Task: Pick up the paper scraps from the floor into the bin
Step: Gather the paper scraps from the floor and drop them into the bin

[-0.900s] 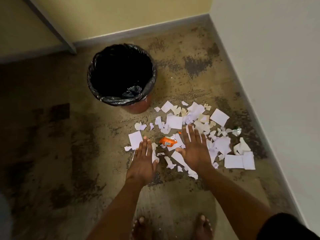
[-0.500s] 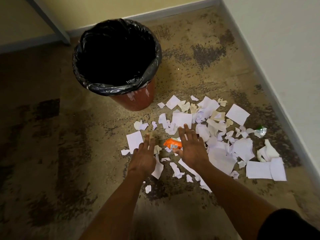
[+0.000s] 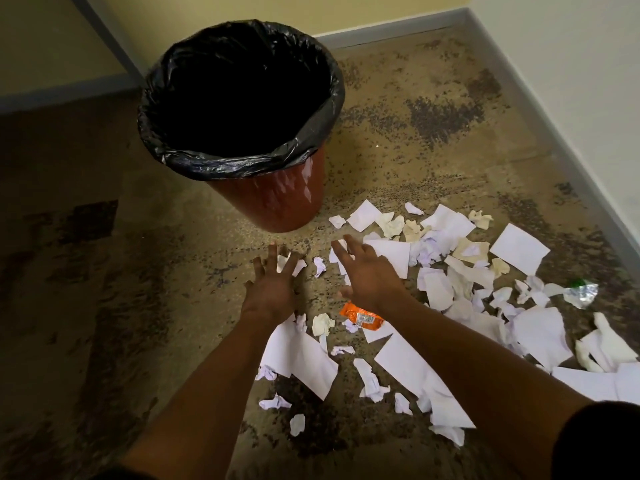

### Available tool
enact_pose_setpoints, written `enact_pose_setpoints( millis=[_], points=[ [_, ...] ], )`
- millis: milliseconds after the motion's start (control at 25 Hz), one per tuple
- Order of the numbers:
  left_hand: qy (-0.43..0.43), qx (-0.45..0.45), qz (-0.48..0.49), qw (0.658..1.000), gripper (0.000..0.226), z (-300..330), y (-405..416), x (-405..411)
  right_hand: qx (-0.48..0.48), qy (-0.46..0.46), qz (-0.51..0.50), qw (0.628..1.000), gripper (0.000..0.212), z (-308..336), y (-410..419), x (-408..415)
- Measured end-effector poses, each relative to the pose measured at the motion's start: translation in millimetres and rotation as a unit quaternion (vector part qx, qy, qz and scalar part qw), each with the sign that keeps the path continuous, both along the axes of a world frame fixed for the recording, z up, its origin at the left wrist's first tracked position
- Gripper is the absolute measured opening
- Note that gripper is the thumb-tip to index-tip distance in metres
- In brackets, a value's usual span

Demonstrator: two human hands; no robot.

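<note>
Reaching: a person stretches both arms out over the floor [image 3: 104,306], toward the mess.
Left hand: the left hand [image 3: 272,289] is flat and open, palm down, with its fingers spread wide. It holds nothing. Small white bits show between its fingers.
Right hand: the right hand [image 3: 369,275] is open too, with straight fingers that point toward the bin. It holds nothing. I cannot tell if it touches the paper under it.
Paper scraps: the paper scraps [image 3: 460,271] lie all over the floor, in front of the bin and off to the right. Some are flat white pieces and some are crumpled balls. A few look cream, not white.
Big piece: one large white sheet [image 3: 301,358] lies under the left wrist.
Bin: the bin [image 3: 277,199] is red-brown and stands upright on the floor, just past the hands. A black bag [image 3: 242,164] lines it and folds over the rim. The inside looks dark.
Orange wrapper: an orange wrapper [image 3: 362,317] lies among the scraps, just under the right wrist.
Shiny wrapper: a silver and green wrapper [image 3: 581,292] lies far to the right.
Walls: a yellow wall [image 3: 207,8] stands behind the bin and a white wall [image 3: 571,64] runs along the right side.
</note>
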State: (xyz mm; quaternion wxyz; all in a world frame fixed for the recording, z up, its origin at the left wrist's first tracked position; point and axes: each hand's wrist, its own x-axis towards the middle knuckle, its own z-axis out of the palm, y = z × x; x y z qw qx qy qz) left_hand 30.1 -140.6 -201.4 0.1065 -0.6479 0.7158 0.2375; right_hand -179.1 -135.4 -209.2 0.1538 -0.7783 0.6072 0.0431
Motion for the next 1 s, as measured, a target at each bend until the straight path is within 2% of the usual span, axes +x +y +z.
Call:
enact_pose_setpoints(
  millis=[120,200,400,560,680,800,1000],
  points=[
    [0.021,0.007,-0.008,1.000,0.075,-17,-7,7,0.032,0.038,0.017,0.999,0.099,-11,-7,9],
    [0.036,-0.010,-0.020,0.999,0.065,-26,-14,6,0.040,0.063,0.016,0.997,0.096,-14,-13,13],
    [0.033,-0.025,-0.060,0.997,0.063,-29,-24,-22,0.051,0.064,0.019,0.996,0.064,-5,-20,19],
    [0.012,-0.055,-0.084,0.995,0.049,-28,-18,-36,0.025,0.055,0.027,0.998,0.049,-3,-12,18],
    [0.029,-0.075,-0.084,0.993,0.035,-27,-18,-47,-0.007,0.035,0.038,0.999,0.045,-4,-8,15],
    [0.084,-0.058,-0.025,0.994,0.024,-26,-17,-63,-0.013,0.003,0.025,1.000,0.034,-6,-4,10],
    [0.149,-0.070,0.004,0.986,0.016,7,-18,-82,0.042,-0.082,-0.058,0.994,0.023,17,-19,-4]
  ],
)
